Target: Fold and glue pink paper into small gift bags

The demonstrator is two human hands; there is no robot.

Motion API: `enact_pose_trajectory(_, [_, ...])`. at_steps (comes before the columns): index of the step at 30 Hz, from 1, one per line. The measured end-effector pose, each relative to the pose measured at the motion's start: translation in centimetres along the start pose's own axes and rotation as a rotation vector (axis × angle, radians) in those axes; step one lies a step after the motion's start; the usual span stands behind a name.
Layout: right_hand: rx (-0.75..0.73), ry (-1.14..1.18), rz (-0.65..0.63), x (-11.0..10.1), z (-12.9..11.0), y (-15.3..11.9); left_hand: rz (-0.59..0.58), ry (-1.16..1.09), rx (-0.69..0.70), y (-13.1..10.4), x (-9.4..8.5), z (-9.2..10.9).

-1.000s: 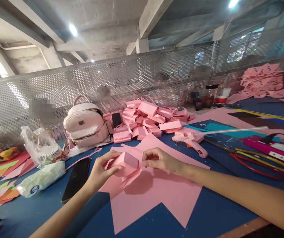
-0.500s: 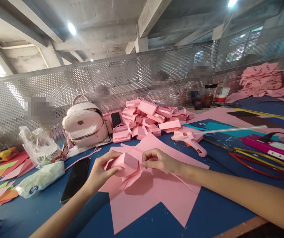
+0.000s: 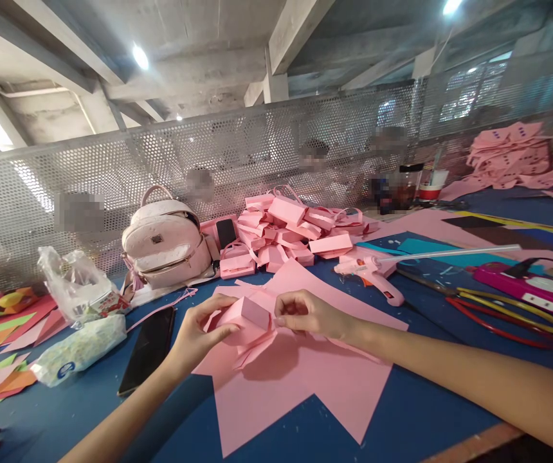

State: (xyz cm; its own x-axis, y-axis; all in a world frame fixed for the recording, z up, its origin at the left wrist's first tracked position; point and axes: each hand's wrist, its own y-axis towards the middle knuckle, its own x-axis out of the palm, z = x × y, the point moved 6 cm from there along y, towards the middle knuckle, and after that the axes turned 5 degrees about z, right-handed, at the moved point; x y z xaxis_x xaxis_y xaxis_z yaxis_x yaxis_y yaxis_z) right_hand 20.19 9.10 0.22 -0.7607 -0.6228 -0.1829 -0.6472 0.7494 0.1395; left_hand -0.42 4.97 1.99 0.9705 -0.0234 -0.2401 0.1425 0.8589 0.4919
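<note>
Between my hands is a small folded pink paper box (image 3: 248,317), tilted, with loose flaps hanging at its lower side. My left hand (image 3: 208,323) grips its left end, thumb in front and fingers behind. At the box's right side, my right hand (image 3: 305,313) is closed in a pinch against the edge of a flap; how much paper lies between its fingertips is hidden. Below both hands a large sheet of pink paper (image 3: 300,392) with notched edges lies on the blue table. A pink glue gun (image 3: 370,273) with a long glue stick rests to the right.
Behind my hands is a pile of pink paper boxes (image 3: 289,222) beside a pale pink backpack (image 3: 163,238). A black phone (image 3: 147,350) and a tissue pack (image 3: 78,350) lie left. Scissors (image 3: 503,308) and a magenta power strip (image 3: 527,286) lie right. A perforated metal screen (image 3: 247,151) stands behind.
Very little differs. My right hand's fingers have shifted slightly at the box's right edge; my left hand still holds the box in the same place.
</note>
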Motion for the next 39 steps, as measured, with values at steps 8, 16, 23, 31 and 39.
enact_pose_trajectory(8, [-0.033, 0.192, -0.005, 0.2, 0.4, 0.2, 0.021, -0.025, -0.071, 0.1, 0.0, -0.3])
enact_pose_trajectory(16, [-0.093, 0.121, 0.017, 0.1, -0.5, 0.0, 0.029, -0.035, -0.135, 0.2, 0.1, -0.4])
enact_pose_trajectory(23, [-0.099, 0.055, 0.013, 0.2, -1.4, -0.4, -0.002, -0.066, -0.202, 0.3, 0.3, -0.5])
enact_pose_trajectory(31, [-0.168, -0.044, 0.03, 0.2, -2.4, -0.8, 0.016, -0.127, -0.268, 0.1, 0.4, -0.5])
enact_pose_trajectory(39, [-0.261, -0.253, 0.076, 0.4, -2.5, -1.1, 0.027, -0.15, -0.304, 0.2, 0.3, -0.5])
